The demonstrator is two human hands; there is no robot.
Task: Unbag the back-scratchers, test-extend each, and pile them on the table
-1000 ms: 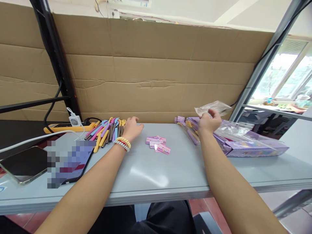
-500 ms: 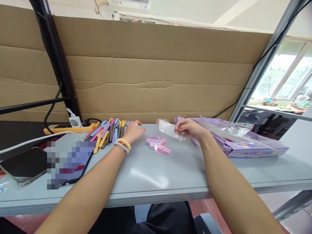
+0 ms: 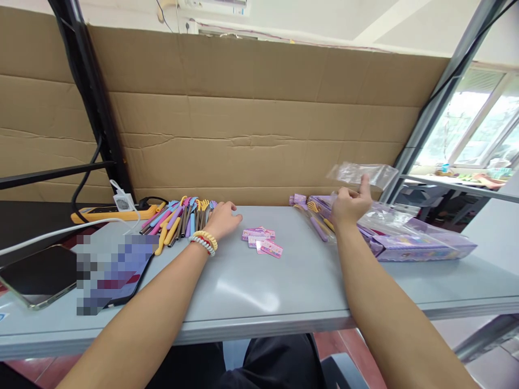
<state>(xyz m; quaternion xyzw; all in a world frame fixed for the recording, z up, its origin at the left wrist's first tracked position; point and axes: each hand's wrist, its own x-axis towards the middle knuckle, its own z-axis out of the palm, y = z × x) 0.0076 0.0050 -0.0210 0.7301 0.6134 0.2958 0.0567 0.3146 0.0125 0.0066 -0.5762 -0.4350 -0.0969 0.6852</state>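
My left hand (image 3: 224, 220) lies palm down with relaxed fingers, at the right end of a pile of colourful pens (image 3: 190, 219) with hook-shaped tops. At the right, my right hand (image 3: 352, 204) is turned up above the purple box, its thumb stretched out away from the curled fingers. A clear plastic bag (image 3: 348, 173) is in the air just behind and above that thumb; whether it still touches the fingers is unclear. Several small pink and purple cards (image 3: 259, 236) lie between my hands. Beside the box are bagged pens (image 3: 320, 224), partly hidden by my right hand.
The purple box (image 3: 425, 251) has more clear plastic bags (image 3: 389, 217) on top. On the left are a dark phone (image 3: 42, 274), a second device with a blurred screen (image 3: 121, 275), and a yellow power strip (image 3: 105, 214) with cables. Cardboard (image 3: 259, 124) stands behind the table.
My right hand has moved right and turned over, with the thumb now up. The plastic bag has gone up and right, uncovering the bagged pens. My left hand has stayed in place.
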